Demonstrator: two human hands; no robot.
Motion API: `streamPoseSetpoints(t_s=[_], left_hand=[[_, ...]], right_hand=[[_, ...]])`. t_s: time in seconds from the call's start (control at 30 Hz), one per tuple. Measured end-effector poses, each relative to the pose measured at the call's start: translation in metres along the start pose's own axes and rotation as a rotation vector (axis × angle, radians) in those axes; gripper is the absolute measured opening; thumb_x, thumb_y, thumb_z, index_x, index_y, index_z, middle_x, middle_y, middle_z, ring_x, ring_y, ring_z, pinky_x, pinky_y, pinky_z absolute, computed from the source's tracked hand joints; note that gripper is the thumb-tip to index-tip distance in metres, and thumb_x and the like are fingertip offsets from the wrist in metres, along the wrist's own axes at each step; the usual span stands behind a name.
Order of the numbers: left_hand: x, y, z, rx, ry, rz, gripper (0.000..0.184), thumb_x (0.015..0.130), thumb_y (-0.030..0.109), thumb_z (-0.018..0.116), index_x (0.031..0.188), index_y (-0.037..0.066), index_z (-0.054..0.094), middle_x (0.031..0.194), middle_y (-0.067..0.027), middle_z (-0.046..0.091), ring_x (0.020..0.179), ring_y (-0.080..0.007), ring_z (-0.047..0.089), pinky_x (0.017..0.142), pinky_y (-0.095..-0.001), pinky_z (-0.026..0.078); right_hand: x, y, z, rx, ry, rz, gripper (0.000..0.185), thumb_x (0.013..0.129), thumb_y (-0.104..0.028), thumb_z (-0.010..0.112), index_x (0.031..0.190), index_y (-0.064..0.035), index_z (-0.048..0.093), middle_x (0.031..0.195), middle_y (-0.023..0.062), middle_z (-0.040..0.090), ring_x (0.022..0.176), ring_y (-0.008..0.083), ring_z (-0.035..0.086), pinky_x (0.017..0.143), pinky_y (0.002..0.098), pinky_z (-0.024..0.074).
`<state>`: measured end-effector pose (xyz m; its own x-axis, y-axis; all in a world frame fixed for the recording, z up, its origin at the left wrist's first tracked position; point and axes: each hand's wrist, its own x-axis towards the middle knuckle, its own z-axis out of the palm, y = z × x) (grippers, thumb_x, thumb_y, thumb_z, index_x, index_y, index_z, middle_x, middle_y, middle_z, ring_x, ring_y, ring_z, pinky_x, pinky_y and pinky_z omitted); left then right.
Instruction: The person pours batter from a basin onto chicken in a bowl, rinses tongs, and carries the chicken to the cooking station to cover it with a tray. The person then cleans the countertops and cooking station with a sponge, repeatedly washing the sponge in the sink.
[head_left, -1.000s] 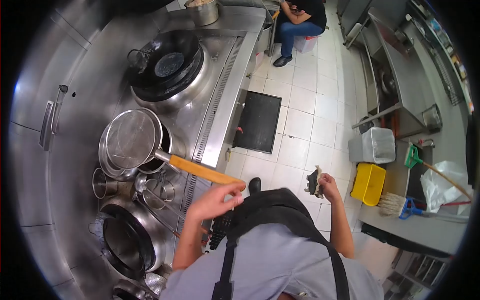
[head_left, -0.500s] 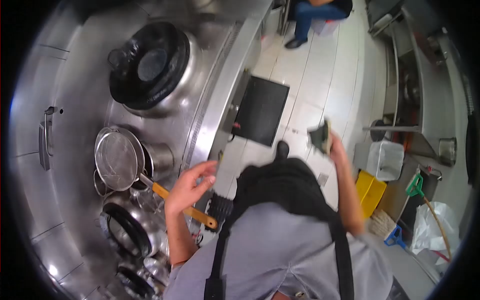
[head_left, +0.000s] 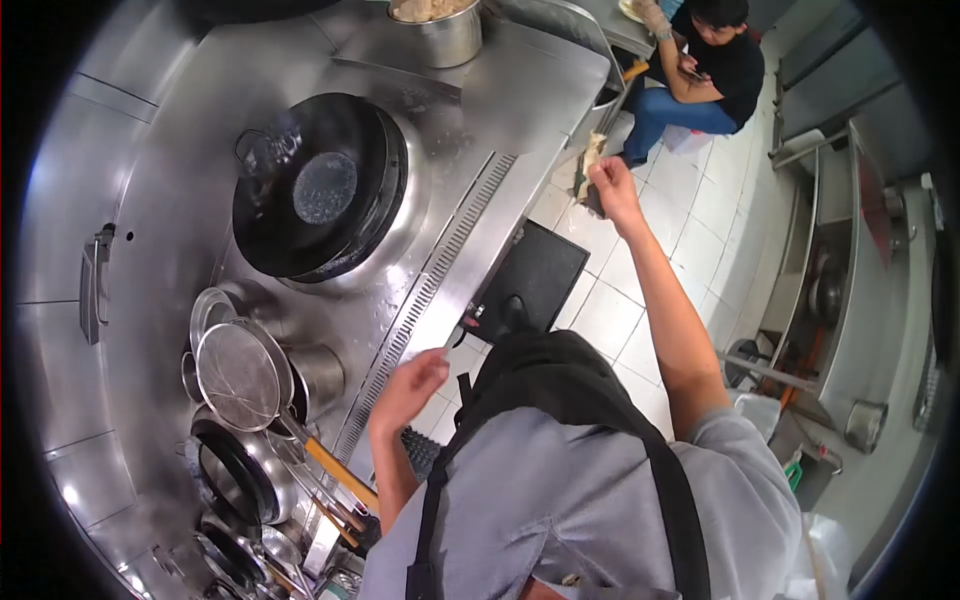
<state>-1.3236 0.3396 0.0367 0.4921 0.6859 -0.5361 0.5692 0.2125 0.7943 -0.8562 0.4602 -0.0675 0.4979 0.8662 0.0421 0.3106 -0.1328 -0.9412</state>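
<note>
Of 2 woks, the small wok (head_left: 264,480) sits below the big wok (head_left: 280,220) on the steel counter (head_left: 530,75). A wood-handled strainer (head_left: 240,375) also lies below the big wok. The left hand (head_left: 405,390) is below and right of it, thumb and fingers of its grip slightly apart. A metal pot (head_left: 443,42) stands above-right of the big wok. Farther right of it, the right hand (head_left: 618,197) has its grip clamped on a crumpled rag (head_left: 592,155).

On our shiny metal counter (head_left: 560,70), we see a silver pot (head_left: 440,40) and a round ring (head_left: 416,170) holding a big black wok (head_left: 275,215). A dark mat (head_left: 552,262) lies on the white tile floor (head_left: 690,230).
</note>
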Motion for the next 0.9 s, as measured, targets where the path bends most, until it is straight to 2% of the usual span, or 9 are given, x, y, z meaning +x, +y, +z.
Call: streamPoseSetpoints(t_s=[0.1,0.2,0.33,0.4,0.47,0.57,0.67,0.83,0.9], left_hand=[[0.050,0.050,-0.028,0.134,0.055,0.090,0.038,0.095,0.019,0.061,0.129,0.002,0.056,0.105,-0.0096,0.068,0.093,-0.0163,0.062,0.086,-0.0305,0.049],[0.092,0.078,-0.049,0.160,0.114,0.207,0.039,0.093,0.017,0.062,0.129,0.002,0.057,0.103,-0.0119,0.068,0.092,-0.0207,0.064,0.082,-0.0329,0.051],[0.137,0.115,-0.062,0.112,0.132,0.270,0.042,0.092,0.020,0.064,0.130,0.003,0.057,0.103,-0.0144,0.068,0.092,-0.0240,0.066,0.080,-0.0343,0.052],[0.151,0.122,-0.062,0.060,0.119,0.236,0.043,0.092,0.020,0.064,0.131,0.003,0.056,0.106,-0.0142,0.068,0.093,-0.0237,0.066,0.081,-0.0339,0.052],[0.157,0.130,-0.063,0.024,0.122,0.137,0.043,0.093,0.019,0.064,0.132,0.002,0.055,0.109,-0.0136,0.067,0.096,-0.0214,0.065,0.084,-0.0338,0.051],[0.165,0.129,-0.061,-0.068,0.147,0.028,0.042,0.094,0.014,0.062,0.132,0.000,0.053,0.111,-0.0116,0.067,0.099,-0.0170,0.063,0.088,-0.0325,0.050],[0.189,0.127,-0.058,-0.323,0.151,-0.047,0.039,0.095,0.010,0.061,0.132,-0.001,0.053,0.111,-0.0103,0.067,0.100,-0.0148,0.062,0.089,-0.0303,0.049],[0.289,0.193,-0.094,-0.351,0.152,0.059,0.035,0.097,0.014,0.061,0.128,-0.002,0.057,0.109,-0.0086,0.068,0.100,-0.0112,0.062,0.088,-0.0282,0.050],[0.348,0.213,-0.118,-0.490,0.203,0.120,0.034,0.096,0.014,0.062,0.125,-0.003,0.059,0.104,-0.0112,0.070,0.096,-0.0166,0.067,0.089,-0.0303,0.053]], right_hand=[[0.052,-0.012,-0.003,-0.160,0.087,-0.171,0.030,0.093,-0.026,0.060,0.104,0.0011,0.055,0.092,0.0199,0.065,0.083,0.0309,0.065,0.076,0.0397,0.0496],[0.087,-0.045,-0.007,-0.278,0.071,-0.151,0.028,0.093,-0.024,0.061,0.102,0.0008,0.054,0.092,0.0208,0.064,0.081,0.0364,0.063,0.074,0.0418,0.0493],[0.156,-0.021,0.015,-0.527,0.013,-0.491,0.027,0.083,-0.013,0.066,0.103,-0.0009,0.052,0.103,0.0224,0.061,0.093,0.0390,0.060,0.081,0.0453,0.0483],[0.190,0.012,0.040,-0.602,-0.147,-0.532,0.040,0.080,-0.015,0.068,0.115,-0.0019,0.053,0.125,0.0236,0.053,0.115,0.0428,0.051,0.098,0.0462,0.0443],[0.221,0.063,0.079,-0.678,-0.318,-0.563,0.055,0.085,-0.023,0.065,0.133,-0.0039,0.048,0.143,0.0225,0.041,0.132,0.0429,0.039,0.110,0.0485,0.0342],[0.240,0.063,0.148,-0.959,-0.385,-0.600,0.058,0.092,-0.028,0.056,0.145,-0.0083,0.040,0.155,0.0189,0.029,0.143,0.0373,0.027,0.117,0.0503,0.0233],[0.276,0.047,0.228,-0.832,-0.529,-0.658,0.051,0.098,-0.025,0.046,0.146,-0.0113,0.041,0.159,0.0154,0.025,0.146,0.0332,0.023,0.119,0.0517,0.0172],[0.317,0.026,0.301,-0.680,-0.616,-0.802,0.052,0.094,-0.019,0.053,0.145,-0.0126,0.043,0.156,0.0157,0.030,0.145,0.0340,0.026,0.117,0.0517,0.0214],[0.328,0.029,0.291,-0.668,-0.651,-0.806,0.051,0.094,-0.019,0.052,0.144,-0.0139,0.045,0.156,0.0148,0.030,0.145,0.0334,0.027,0.117,0.0515,0.0217]])
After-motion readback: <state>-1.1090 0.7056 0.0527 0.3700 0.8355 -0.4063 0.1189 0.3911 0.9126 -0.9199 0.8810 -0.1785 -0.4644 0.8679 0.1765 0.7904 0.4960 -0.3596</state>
